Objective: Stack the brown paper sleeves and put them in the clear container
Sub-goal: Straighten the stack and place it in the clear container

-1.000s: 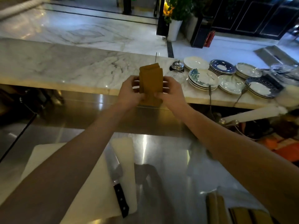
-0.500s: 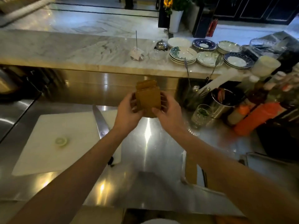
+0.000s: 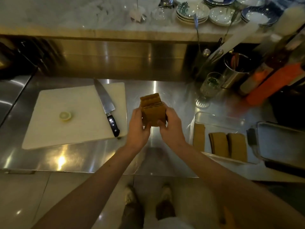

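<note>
Both hands, left hand [image 3: 137, 128] and right hand [image 3: 170, 125], clasp the sleeve stack [image 3: 152, 109] upright; the clear container [image 3: 196, 119] lies near right, nearer the right hand.

Worktop [image 3: 85, 156]: brushed stainless steel, glossy, with bright lamp reflections. Cutting board [image 3: 66, 129]: matt, smooth off-white plastic. Knife [image 3: 107, 104]: polished metal blade, glossy black handle. Brown paper sleeves [image 3: 153, 111], held between left hand [image 3: 137, 128] and right hand [image 3: 171, 128]: matt, fibrous-looking paper. Clear container [image 3: 214, 118]: transparent, glossy, apparently plastic. Upper counter [image 3: 66, 15]: polished veined marble. Plates [image 3: 191, 12]: glazed, shiny ceramic. Stemmed glass [image 3: 210, 86]: clear glass. Utensil pot [image 3: 236, 71]: shiny metal.
</note>
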